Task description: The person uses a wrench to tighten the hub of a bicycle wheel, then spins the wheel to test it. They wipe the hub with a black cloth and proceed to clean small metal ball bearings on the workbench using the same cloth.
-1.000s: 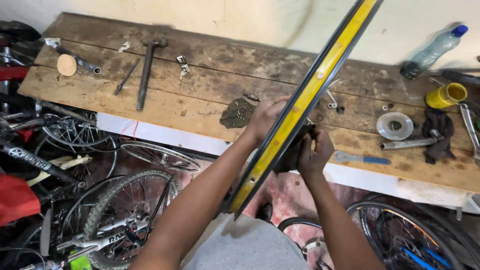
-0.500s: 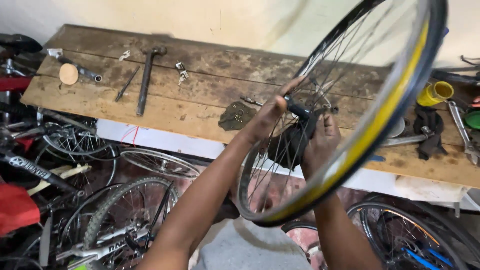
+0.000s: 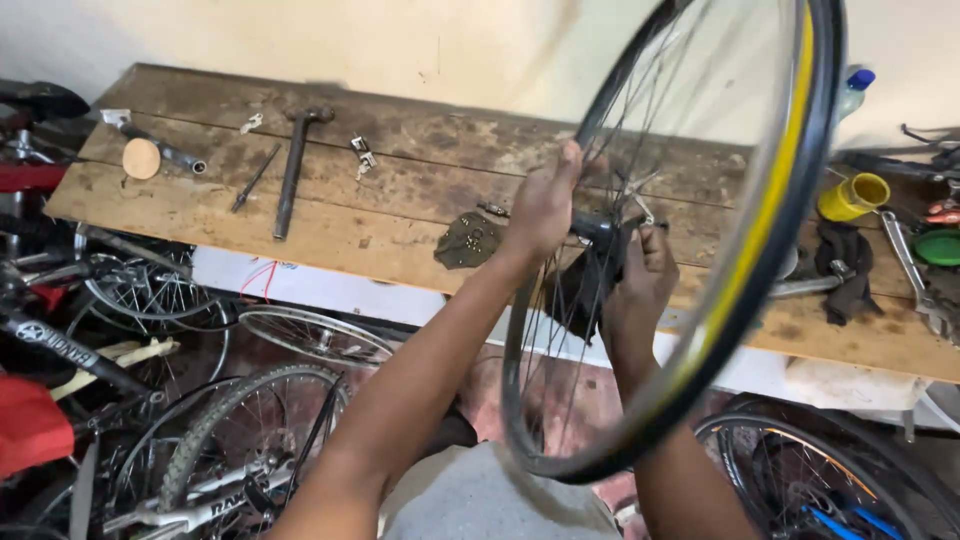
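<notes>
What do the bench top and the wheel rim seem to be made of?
Bench top: wood, apparently unfinished, shown by its worn, stained planks with visible grain. Wheel rim: probably metal with a dark finish and a yellow band; thin wire spokes run to it.

We count one black-and-yellow spoked bicycle wheel (image 3: 770, 240) at two o'clock, one wooden-handled steel hammer (image 3: 292, 170) at ten o'clock, one yellow plastic cup (image 3: 853, 196) and one green round lid (image 3: 938, 247) at three o'clock.
</notes>
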